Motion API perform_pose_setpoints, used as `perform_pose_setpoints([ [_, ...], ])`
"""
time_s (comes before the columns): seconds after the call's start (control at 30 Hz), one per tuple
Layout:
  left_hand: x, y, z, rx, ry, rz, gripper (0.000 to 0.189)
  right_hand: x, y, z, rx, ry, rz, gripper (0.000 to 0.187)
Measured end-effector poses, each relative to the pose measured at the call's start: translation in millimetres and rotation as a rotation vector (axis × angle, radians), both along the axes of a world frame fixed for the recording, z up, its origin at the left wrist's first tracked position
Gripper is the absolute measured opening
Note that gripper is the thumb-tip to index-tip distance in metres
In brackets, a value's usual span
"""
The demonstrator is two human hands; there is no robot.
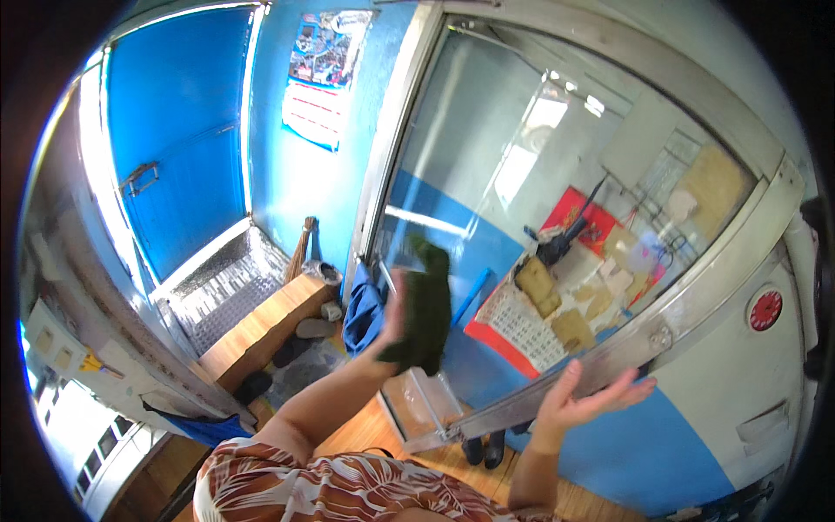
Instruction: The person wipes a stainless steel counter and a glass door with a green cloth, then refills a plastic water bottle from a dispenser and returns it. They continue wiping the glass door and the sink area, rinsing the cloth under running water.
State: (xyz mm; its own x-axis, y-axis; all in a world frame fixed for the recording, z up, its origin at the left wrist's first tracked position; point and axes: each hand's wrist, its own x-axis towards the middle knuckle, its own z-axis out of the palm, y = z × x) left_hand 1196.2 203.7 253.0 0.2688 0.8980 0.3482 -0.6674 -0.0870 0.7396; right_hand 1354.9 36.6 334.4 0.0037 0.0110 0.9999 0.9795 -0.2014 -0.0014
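Observation:
A dark green cloth [425, 307] is bunched in my left hand [394, 316], blurred by motion, in front of a framed glass door [470, 130]. Part of that hand is hidden behind the cloth. My right hand [590, 399] is raised palm up, fingers spread, with nothing in it. It appears beside the door's pale metal frame [626, 349]; I cannot tell whether it touches. Through the glass shows a wall calendar with a red border [522, 329], bearing writing. An umbrella [567, 238] and a red sheet [584, 212] appear above it.
A blue metal door [182, 130] stands at the left, with a straw broom [301, 251] near it. A wooden step [267, 326] lies below, with footwear [316, 327] beside it. Blue fabric [363, 313] hangs by the glass door. Dark shoes [484, 450] rest on the wood-patterned floor [355, 427].

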Motion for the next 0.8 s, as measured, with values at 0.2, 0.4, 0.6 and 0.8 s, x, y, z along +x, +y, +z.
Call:
perform_pose_setpoints([
  [0.2,82,10,101,1.253,0.386,0.494,0.065,-5,6,7,-0.012,0.354,0.407,0.076],
  [0.4,70,181,198,1.208,0.410,1.047,0.051,10,-10,-13,-0.125,0.370,0.605,0.080],
  [0.6,25,445,270,0.332,0.530,1.018,0.058,9,-3,-20,-0.066,0.404,0.593,0.082],
  [0.8,91,314,359,0.224,1.292,1.797,0.054,18,-1,-9,-0.088,0.358,0.417,0.079],
])
